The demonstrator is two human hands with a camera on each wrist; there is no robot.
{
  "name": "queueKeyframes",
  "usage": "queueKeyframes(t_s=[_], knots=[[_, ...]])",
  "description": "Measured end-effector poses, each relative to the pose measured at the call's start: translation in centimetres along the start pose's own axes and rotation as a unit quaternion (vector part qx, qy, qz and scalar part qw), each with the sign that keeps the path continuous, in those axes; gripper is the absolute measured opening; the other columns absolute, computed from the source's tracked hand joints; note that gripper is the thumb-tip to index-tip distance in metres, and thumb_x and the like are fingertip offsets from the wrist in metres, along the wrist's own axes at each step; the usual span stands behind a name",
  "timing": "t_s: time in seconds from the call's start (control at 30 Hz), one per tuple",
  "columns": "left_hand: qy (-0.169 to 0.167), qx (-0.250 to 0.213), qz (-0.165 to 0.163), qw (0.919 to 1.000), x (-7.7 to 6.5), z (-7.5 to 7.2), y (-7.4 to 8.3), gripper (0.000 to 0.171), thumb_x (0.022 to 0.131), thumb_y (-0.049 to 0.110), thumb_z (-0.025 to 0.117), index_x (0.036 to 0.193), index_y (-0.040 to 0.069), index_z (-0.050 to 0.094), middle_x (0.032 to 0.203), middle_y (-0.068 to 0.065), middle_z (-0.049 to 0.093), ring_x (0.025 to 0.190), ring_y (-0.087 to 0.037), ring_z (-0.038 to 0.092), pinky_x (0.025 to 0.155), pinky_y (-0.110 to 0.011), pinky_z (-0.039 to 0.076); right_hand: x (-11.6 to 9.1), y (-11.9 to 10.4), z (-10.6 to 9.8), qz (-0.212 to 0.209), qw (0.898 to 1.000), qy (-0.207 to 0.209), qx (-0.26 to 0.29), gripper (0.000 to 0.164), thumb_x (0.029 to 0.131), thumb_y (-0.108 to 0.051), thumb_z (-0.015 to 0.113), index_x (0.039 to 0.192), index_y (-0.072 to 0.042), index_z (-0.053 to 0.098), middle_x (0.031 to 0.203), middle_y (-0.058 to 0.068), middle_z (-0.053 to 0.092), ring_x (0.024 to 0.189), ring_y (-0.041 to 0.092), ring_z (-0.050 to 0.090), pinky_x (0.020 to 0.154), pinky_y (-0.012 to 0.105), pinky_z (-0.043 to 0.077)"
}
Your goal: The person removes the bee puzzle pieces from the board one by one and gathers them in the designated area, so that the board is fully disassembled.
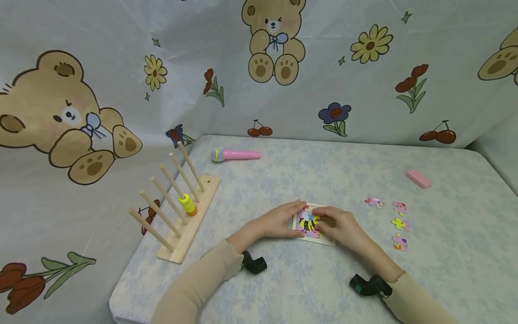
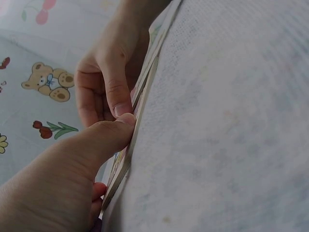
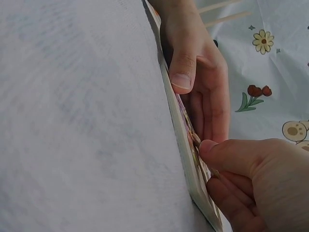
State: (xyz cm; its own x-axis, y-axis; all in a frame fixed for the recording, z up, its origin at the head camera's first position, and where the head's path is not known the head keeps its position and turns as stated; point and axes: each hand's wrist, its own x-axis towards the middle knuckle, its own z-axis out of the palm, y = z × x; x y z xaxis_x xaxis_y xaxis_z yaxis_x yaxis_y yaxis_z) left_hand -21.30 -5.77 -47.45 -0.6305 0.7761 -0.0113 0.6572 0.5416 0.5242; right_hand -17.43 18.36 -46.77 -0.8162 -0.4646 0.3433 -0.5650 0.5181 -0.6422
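A wooden jigsaw puzzle tray with a pale frame lies on the table, showing a yellow-and-black bee picture on pink. My left hand grips its left side, thumb on the near edge and fingers at the far edge. Over the tray's right part, my right hand pinches a puzzle piece between thumb and fingers, low against the picture. Most of that piece is hidden by the fingers. In the left wrist view, the left thumb sits on the frame close to the right thumb.
Loose puzzle pieces lie right of the tray, a pink block beyond them. At the left stands a wooden peg rack with yellow and orange rings on one peg. A pink toy microphone lies at the back.
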Motion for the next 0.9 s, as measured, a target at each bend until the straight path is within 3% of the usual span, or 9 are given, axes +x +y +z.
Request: queueKeyframes(t_s=[0.2,0.5,0.9], knots=[[-0.001,-0.002,-0.002,1.0000,-0.09,0.07,0.09,0.089,0.087,0.055,0.059,0.152,0.011,0.017,0.155,-0.005,0.020,0.141,-0.014,0.013,0.112,-0.030,0.017,-0.09,0.21,0.12,-0.008,1.000,0.004,0.000,0.036,0.077,-0.004,0.076,0.113,-0.001,0.067,0.112,0.008,0.066,0.101,0.021,0.062,0.088,0.026,0.048],[0.004,0.014,0.014,0.9998,-0.09,0.10,-0.02,0.079,0.093,0.047,0.053,0.152,0.009,0.016,0.155,-0.006,0.020,0.141,-0.015,0.013,0.112,-0.030,0.016,-0.06,0.30,0.19,-0.028,0.999,0.008,0.019,0.035,0.079,0.000,0.074,0.113,0.002,0.066,0.112,0.012,0.065,0.095,0.026,0.064,0.079,0.042,0.053],[-0.001,0.011,0.016,0.9998,-0.09,-0.13,-0.03,0.080,0.092,0.047,0.054,0.152,0.010,0.017,0.155,-0.005,0.020,0.141,-0.014,0.013,0.112,-0.029,0.015,0.04,-0.01,-0.15,0.007,1.000,-0.001,-0.002,0.036,0.079,-0.005,0.076,0.114,-0.002,0.067,0.114,0.008,0.066,0.104,0.022,0.061,0.088,0.030,0.049]])
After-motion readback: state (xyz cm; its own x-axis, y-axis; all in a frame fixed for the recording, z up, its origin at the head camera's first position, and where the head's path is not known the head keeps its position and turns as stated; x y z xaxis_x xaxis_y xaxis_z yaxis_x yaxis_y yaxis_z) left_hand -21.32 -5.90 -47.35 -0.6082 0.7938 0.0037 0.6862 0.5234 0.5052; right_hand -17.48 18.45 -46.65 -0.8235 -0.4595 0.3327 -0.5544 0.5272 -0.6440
